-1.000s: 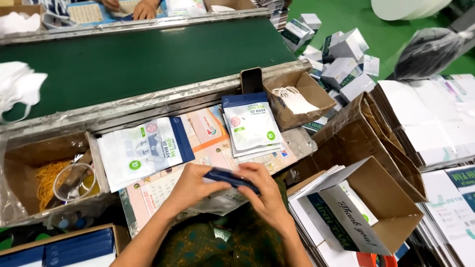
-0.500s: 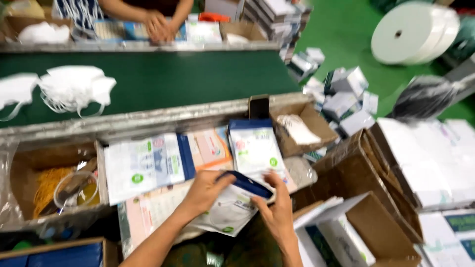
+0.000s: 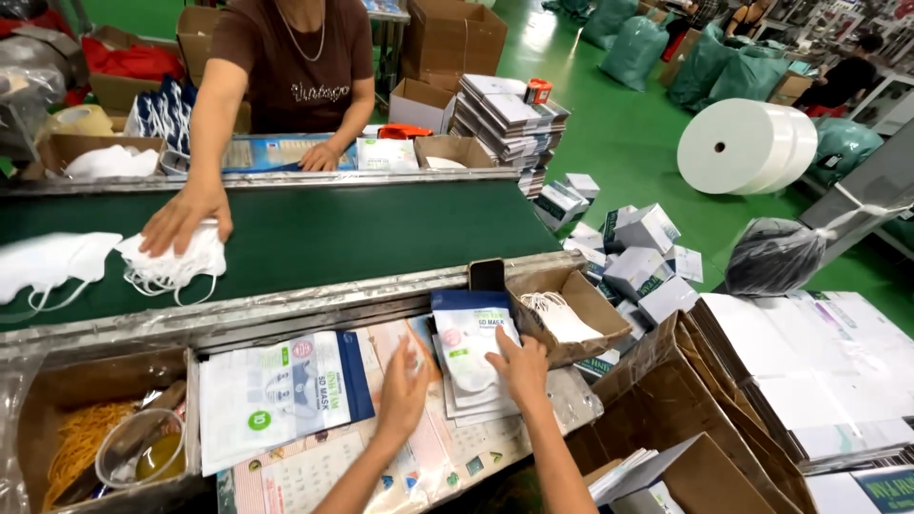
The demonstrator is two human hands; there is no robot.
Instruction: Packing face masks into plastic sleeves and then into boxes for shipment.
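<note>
We note right hand [image 3: 522, 366] flat on pouch stack [image 3: 473, 352], fingers together, pressing top pouch, gripping nothing. Left hand [image 3: 405, 385] just left of stack, blurred; cannot tell finger state. Stack just right of flat pouches [image 3: 276, 395], near side of belt [image 3: 286, 238]. Step, we judge: squaring stack. Next calls for both palms aligning edges.

Co-worker's hand [image 3: 186, 221] on masks [image 3: 171, 262], far side of belt.
</note>
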